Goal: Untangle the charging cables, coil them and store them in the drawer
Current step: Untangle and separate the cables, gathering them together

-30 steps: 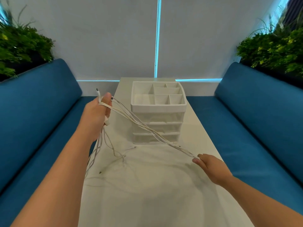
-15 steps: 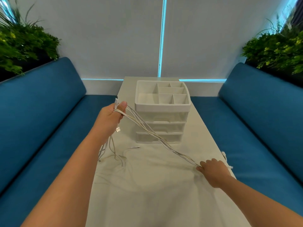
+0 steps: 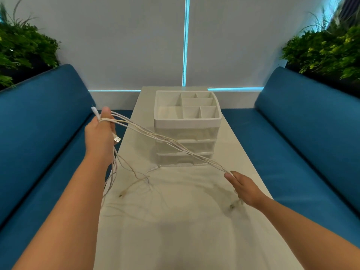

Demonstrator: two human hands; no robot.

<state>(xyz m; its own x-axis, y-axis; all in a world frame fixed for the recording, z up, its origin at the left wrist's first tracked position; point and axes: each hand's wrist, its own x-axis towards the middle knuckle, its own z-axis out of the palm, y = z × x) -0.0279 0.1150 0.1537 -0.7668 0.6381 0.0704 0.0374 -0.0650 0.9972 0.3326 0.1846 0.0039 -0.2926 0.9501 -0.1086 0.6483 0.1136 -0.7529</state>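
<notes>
Your left hand (image 3: 101, 133) grips a bundle of white charging cables (image 3: 165, 141), raised over the table's (image 3: 194, 230) left edge. The strands stretch across the front of the white drawer organiser (image 3: 187, 133) to your right hand (image 3: 243, 187), which pinches them low over the table. Loose ends trail onto the tabletop.

Both bare arms reach forward, hands well apart.

The left hand (image 3: 101, 131) is raised at the far left, back of the hand toward the camera, thumb up and fingers curled closed in a grip. The right hand (image 3: 244, 187) sits lower and nearer on the right, palm down, fingers extended forward and pinched together at the tips. Both forearms are bare, angled inward.
</notes>
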